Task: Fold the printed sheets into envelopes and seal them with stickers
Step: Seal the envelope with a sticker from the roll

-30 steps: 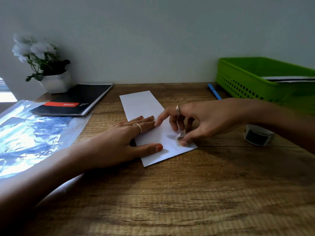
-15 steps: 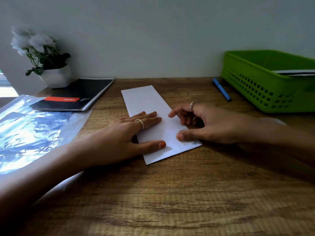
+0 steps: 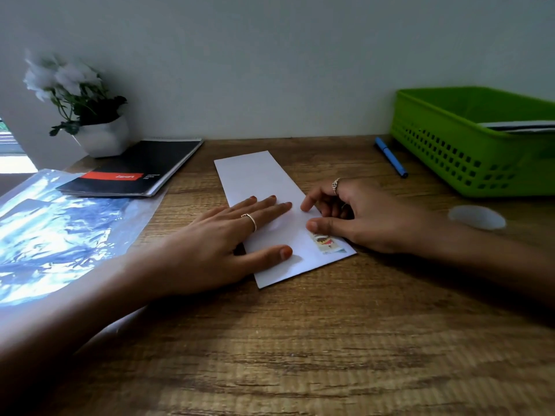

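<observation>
A long white folded sheet point(image 3: 261, 181) lies on the wooden desk point(image 3: 300, 340), running from mid-desk toward me. A small printed sticker point(image 3: 326, 243) is stuck near its right edge at the near end. My left hand point(image 3: 228, 241) lies flat on the sheet's left side, fingers spread, thumb on the paper. My right hand point(image 3: 357, 217) rests at the sheet's right edge, fingers curled, thumb and index fingertip touching the paper just above the sticker.
A green plastic basket point(image 3: 468, 151) holding papers stands at the right, a blue pen point(image 3: 390, 157) beside it. A sticker roll point(image 3: 477, 217) sits behind my right wrist. A black notebook point(image 3: 135, 169), a white flower pot point(image 3: 102, 139) and a shiny plastic sleeve point(image 3: 54, 229) occupy the left.
My right thumb pressed the sticker onto the sheet, then slid up off it, leaving the sticker visible. The view shifted slightly; my left hand stayed flat on the sheet.
</observation>
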The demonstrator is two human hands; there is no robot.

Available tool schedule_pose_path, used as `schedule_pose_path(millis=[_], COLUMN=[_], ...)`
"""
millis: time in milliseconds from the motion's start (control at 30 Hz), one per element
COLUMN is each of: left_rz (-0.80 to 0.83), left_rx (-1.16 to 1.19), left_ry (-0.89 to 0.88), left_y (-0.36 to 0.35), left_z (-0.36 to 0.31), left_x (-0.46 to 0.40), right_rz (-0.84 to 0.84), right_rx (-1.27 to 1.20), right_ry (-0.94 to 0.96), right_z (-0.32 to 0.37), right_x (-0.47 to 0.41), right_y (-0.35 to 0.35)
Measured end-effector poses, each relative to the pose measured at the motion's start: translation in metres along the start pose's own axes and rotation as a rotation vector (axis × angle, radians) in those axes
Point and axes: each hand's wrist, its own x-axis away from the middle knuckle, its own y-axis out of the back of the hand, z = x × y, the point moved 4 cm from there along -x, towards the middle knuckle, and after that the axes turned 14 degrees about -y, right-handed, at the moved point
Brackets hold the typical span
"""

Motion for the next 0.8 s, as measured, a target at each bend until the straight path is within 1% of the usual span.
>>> schedule_pose_path(millis=[67,233,367,500,600,667,733,800], left_rz=[0.011,0.024,0.039,0.051,0.079,0.084,0.077,0.079], left_rx=[-0.011,-0.045,-0.040,-0.035,-0.018,-0.008,-0.007,-0.005], left_ry=[-0.007,0.003,0.006,0.011,0.025,0.032,0.041,0.055], left_y=[-0.001,-0.002,-0.002,-0.002,-0.003,-0.003,-0.001,-0.001], left_z=[0.001,0.003,0.002,0.002,0.001,0.000,0.000,0.000], left_x=[0.000,0.000,0.000,-0.001,-0.001,-0.002,-0.003,-0.003], right_rz=[0.035,0.184,0.270,0.253,0.156,0.083,0.090,0.162], right_rx=[0.008,-0.003,0.031,0.078,0.071,0.062,0.064,0.102], right_ry=[0.001,0.017,-0.022,-0.053,-0.086,-0.066,-0.057,-0.067], right_z=[-0.001,-0.003,-0.001,-0.001,-0.001,0.001,0.003,0.002], right_x=[0.000,0.004,0.006,0.005,0.005,0.008,0.010,0.012], right_y=[0.001,0.008,0.011,0.009,0.001,-0.002,-0.001,0.003])
